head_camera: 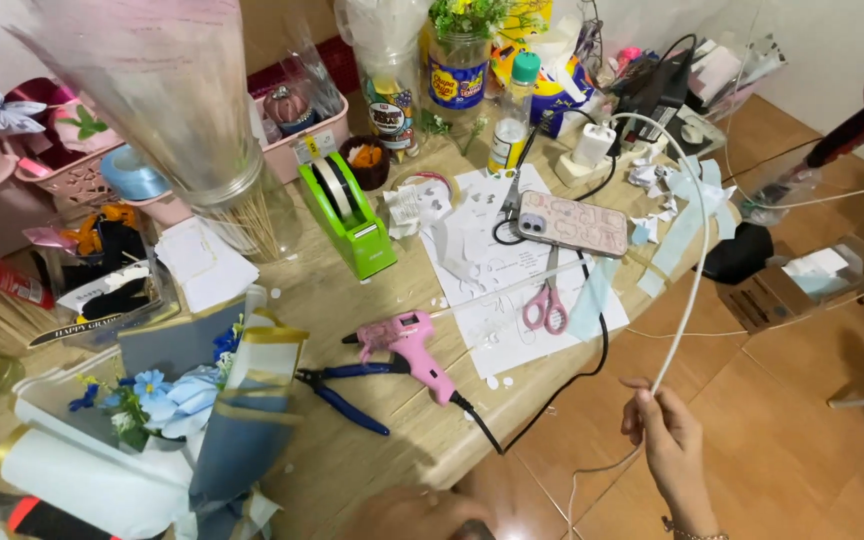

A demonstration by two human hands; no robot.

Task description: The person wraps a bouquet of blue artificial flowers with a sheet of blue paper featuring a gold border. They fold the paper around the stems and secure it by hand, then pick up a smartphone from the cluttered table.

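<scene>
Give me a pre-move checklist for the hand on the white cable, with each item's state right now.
1. Right hand grips the white cable: ok, fingers pinch it off the table's edge.
2. Left hand free: cannot tell, only partly in view at the bottom edge.
3. Cable run clear of clutter: not ok, it arcs above the phone and paper scraps toward the white charger.
4. Pink glue gun out of the way: ok, it lies on the table, its black cord apart from the white cable.
5. Pink scissors closed: ok, blades together on the paper sheet.
</scene>
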